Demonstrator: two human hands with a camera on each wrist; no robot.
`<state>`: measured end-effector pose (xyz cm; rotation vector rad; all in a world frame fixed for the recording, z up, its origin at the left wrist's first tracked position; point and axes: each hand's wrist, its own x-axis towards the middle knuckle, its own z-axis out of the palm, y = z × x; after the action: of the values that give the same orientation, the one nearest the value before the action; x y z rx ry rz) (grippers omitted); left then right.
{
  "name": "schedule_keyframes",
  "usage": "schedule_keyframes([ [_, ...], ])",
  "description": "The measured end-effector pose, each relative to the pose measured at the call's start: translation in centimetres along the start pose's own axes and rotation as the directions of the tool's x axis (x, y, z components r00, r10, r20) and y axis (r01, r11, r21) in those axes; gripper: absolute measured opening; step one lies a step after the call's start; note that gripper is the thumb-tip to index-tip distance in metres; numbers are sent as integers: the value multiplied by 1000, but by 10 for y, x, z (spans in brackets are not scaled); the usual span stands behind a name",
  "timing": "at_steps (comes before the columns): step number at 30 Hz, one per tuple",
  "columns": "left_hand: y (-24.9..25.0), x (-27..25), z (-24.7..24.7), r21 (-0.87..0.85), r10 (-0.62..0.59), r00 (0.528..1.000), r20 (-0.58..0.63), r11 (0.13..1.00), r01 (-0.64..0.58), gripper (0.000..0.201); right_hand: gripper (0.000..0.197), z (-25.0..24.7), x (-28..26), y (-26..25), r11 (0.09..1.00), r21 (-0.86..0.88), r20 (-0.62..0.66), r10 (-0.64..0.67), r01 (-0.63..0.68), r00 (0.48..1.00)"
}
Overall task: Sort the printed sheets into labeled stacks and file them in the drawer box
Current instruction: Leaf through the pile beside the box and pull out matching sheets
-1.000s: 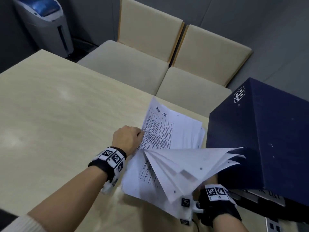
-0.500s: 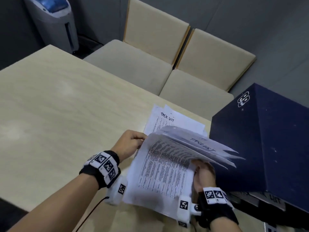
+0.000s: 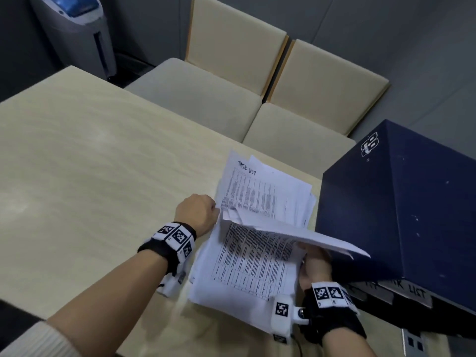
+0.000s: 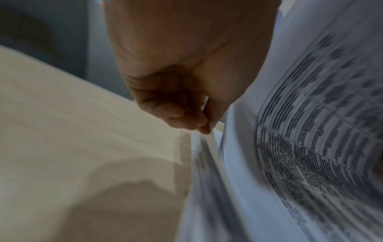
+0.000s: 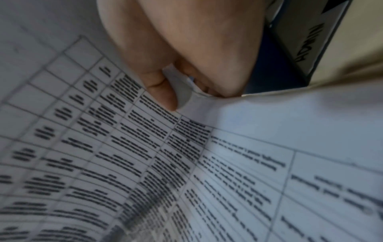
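A stack of printed sheets (image 3: 247, 274) with tables of text lies on the table's near right. Beyond it lies a second stack (image 3: 265, 194) with "TASK LIST" handwritten on top. Several sheets (image 3: 304, 237) are lifted off the near stack and held almost level between both hands. My left hand (image 3: 216, 210) pinches their left edge; in the left wrist view its curled fingers (image 4: 186, 117) meet at that paper edge. My right hand (image 3: 310, 257) holds their right side, thumb (image 5: 163, 91) on top of a corner. The dark blue drawer box (image 3: 401, 202) stands just to the right.
A drawer front (image 3: 401, 293) with a handwritten "LIST" label shows under the box. The pale wooden table (image 3: 90, 163) stretches to the left. Two beige chairs (image 3: 213, 94) stand behind the far edge, and a grey and blue bin (image 3: 77, 29) stands at the back left.
The sheets that my right hand held fanned upward have come down into a flatter bundle. My left hand has taken their left edge. My right hand now shows beneath their right side.
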<state>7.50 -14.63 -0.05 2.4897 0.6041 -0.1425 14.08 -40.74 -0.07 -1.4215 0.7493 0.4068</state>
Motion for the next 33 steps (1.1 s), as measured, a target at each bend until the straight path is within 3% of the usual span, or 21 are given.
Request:
schedule_keyframes([
  [2,-4,-1,-6,-19,105,994,-36,994,-105,42,21,3,-7,-5,993,-63,-17,-101,100,995],
  [5,-13,-1,-12,-286,184,979,-83,937,-200,21,23,4,-2,-4,990,-43,-2,-134,134,991],
  [8,-18,1,-13,-543,140,990,3,832,-115,33,12,8,-9,-4,972,-56,74,-224,228,972],
  [10,-17,0,-11,-655,175,978,111,753,-60,38,18,7,-3,-1,963,-70,85,-254,260,963],
  [13,-15,-2,-6,-705,204,957,207,710,1,48,30,4,3,4,964,-131,57,-224,230,973],
  [15,-15,0,-1,-709,159,967,200,704,31,53,23,2,4,4,973,-105,15,-206,207,978],
  [17,-14,3,3,-612,24,991,130,789,61,42,13,0,3,6,974,-105,-8,-201,199,979],
  [19,-12,6,6,-420,-105,994,43,900,113,13,17,0,1,10,969,-77,-24,-238,235,971],
  [20,-9,6,6,-338,-127,990,57,931,139,3,18,0,0,12,962,-71,-29,-267,265,963],
  [22,-3,7,10,-197,-134,985,112,968,154,10,22,-1,-1,14,951,-83,-20,-301,299,953],
  [26,0,12,17,-87,-97,994,43,991,100,29,18,-5,-3,11,960,-95,58,-258,263,964],
  [33,-3,15,-12,279,-5,998,59,960,-12,39,19,3,9,7,969,-70,-53,-243,239,969],
])
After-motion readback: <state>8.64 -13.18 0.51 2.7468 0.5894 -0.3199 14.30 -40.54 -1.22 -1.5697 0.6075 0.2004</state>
